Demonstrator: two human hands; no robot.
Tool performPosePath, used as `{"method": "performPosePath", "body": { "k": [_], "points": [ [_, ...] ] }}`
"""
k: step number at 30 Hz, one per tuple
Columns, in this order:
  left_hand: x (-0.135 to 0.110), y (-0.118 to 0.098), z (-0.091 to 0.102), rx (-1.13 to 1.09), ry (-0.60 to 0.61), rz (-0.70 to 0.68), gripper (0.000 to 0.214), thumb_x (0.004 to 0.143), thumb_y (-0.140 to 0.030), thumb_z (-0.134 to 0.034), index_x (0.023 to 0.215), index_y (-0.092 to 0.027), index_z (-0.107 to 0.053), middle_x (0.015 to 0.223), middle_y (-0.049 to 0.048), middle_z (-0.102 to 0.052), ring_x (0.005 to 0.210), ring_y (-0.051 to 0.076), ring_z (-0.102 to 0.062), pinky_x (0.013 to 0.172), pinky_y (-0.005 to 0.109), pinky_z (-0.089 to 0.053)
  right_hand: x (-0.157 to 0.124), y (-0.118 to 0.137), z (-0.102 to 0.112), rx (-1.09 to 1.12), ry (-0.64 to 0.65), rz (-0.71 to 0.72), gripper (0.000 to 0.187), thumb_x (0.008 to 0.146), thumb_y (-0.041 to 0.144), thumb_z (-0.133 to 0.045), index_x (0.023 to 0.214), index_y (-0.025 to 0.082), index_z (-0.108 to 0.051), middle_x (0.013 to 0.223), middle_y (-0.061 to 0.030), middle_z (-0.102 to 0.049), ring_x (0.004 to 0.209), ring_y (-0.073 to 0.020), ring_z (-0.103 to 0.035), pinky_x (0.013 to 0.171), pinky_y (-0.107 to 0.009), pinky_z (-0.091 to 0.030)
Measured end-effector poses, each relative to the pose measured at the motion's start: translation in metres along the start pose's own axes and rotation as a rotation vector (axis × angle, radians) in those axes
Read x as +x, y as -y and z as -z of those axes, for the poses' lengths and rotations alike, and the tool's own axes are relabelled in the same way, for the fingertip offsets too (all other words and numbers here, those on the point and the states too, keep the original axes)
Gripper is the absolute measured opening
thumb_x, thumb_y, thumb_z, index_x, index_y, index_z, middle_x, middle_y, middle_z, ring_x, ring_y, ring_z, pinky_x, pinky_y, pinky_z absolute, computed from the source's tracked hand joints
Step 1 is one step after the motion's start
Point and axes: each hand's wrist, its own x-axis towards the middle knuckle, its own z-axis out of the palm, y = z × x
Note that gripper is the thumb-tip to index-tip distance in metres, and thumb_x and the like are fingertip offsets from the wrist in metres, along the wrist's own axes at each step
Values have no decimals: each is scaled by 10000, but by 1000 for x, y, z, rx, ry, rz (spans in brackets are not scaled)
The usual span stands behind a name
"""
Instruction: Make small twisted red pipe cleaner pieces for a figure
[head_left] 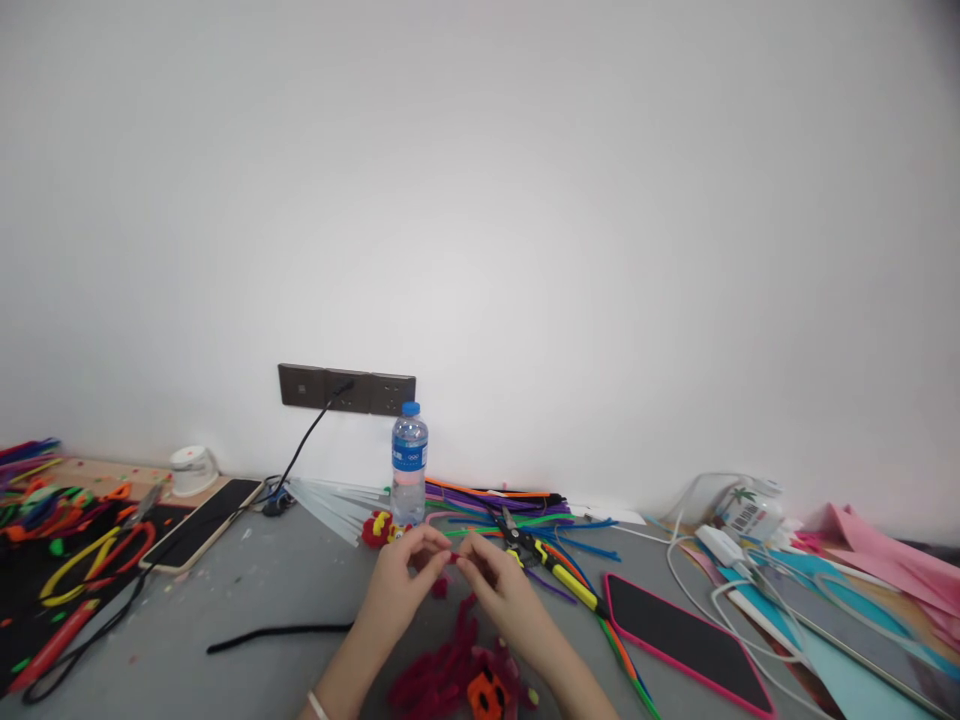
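Note:
My left hand (pixel 401 580) and my right hand (pixel 499 585) meet over the grey table (pixel 247 600), fingertips pinched together on a small red pipe cleaner piece (pixel 452 560). Both hands are closed around it. Just below them lies a red fuzzy pipe cleaner figure (pixel 450 675) with an orange part (pixel 484 692). A smaller red and yellow fuzzy piece (pixel 379 528) sits beyond my left hand, by a water bottle (pixel 409 462).
Coloured pipe cleaners (pixel 510 505) lie along the wall, yellow-handled pliers (pixel 551 565) beside them. A pink-cased phone (pixel 686 640) lies right, another phone (pixel 202 522) left with a black cable. A black pipe cleaner (pixel 277 632) lies left. White chargers and cables (pixel 724 550) lie far right.

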Motion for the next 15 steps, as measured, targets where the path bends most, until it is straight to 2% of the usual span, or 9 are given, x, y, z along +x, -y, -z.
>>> {"method": "performPosePath", "body": {
  "k": [5,10,12,15],
  "points": [
    [2,1,4,9,-47,-22,170,848,-315,-519,890,-191,-627,798,48,-735,722,202,-672,667,281,-497,-2,-1,12,-88,107,-27,192,898,248,-474,711,206,-473,618,59,-398,586,-126,-376,553,-224,-279],
    [6,8,16,113,-72,-6,188,853,-341,-493,870,-201,-618,748,42,-730,709,220,-681,661,302,-503,1,-17,22,-259,13,-53,136,826,164,-528,800,203,-655,733,-6,-617,630,-154,-499,589,-242,-357],
    [7,12,21,164,-70,0,191,854,-344,-488,858,-207,-620,729,41,-728,702,223,-682,658,300,-499,3,-23,28,-292,-34,-65,169,816,169,-531,824,207,-695,777,-28,-654,641,-163,-522,604,-253,-386],
    [8,15,23,227,-41,9,210,863,-352,-475,819,-213,-627,723,41,-727,688,220,-678,649,290,-490,4,-29,36,-325,-64,-90,150,786,173,-555,784,201,-703,731,-26,-650,628,-164,-530,603,-255,-406]
  ]
}}
